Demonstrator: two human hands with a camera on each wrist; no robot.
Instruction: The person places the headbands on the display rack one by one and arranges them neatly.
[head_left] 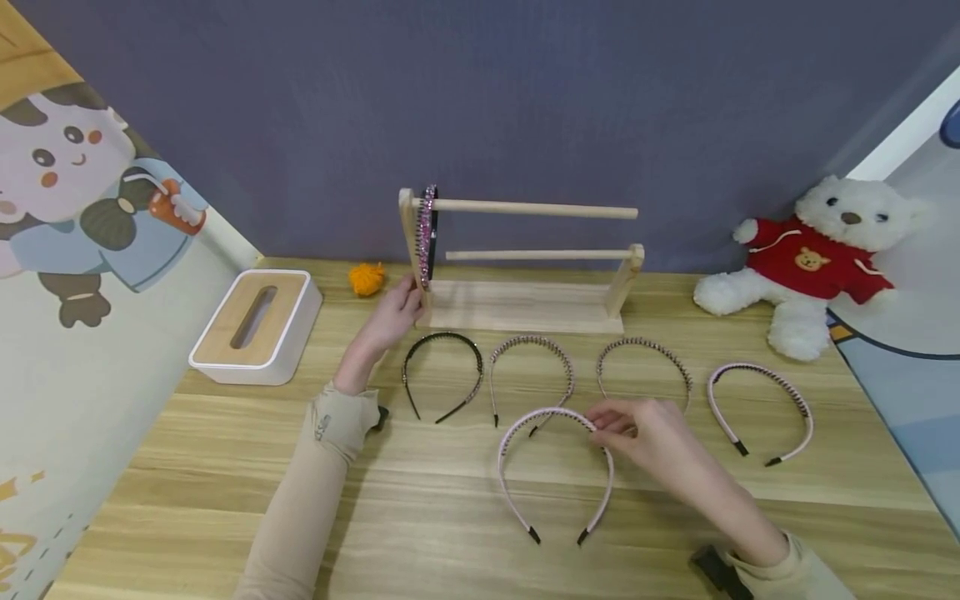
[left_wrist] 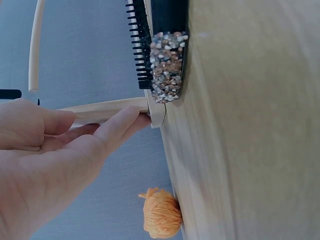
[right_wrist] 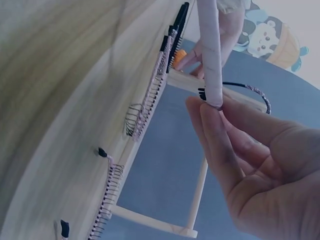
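My left hand (head_left: pixel 393 312) grips the lower part of the left post (left_wrist: pixel 107 107) of a wooden rack (head_left: pixel 525 306). A black headband with pink glitter (head_left: pixel 426 237) hangs at the left end of the rack's upper rod. Between the thumb and fingers of my right hand (head_left: pixel 648 429), a pale pink headband (right_wrist: pixel 210 50) is pinched near its top right, with its black tips pointing down toward me. Behind it lie a black headband (head_left: pixel 450 335), two beaded pinkish headbands (head_left: pixel 532 339) (head_left: pixel 645 342) and, to the right, another pink headband (head_left: pixel 806 417).
An orange yarn ball (head_left: pixel 366 279) lies left of the rack. Farther left stands a white tissue box with a wooden lid (head_left: pixel 292 333). A white teddy bear in a red top (head_left: pixel 802 258) sits at the back right. A dark blue wall (head_left: pixel 525 100) rises behind the table.
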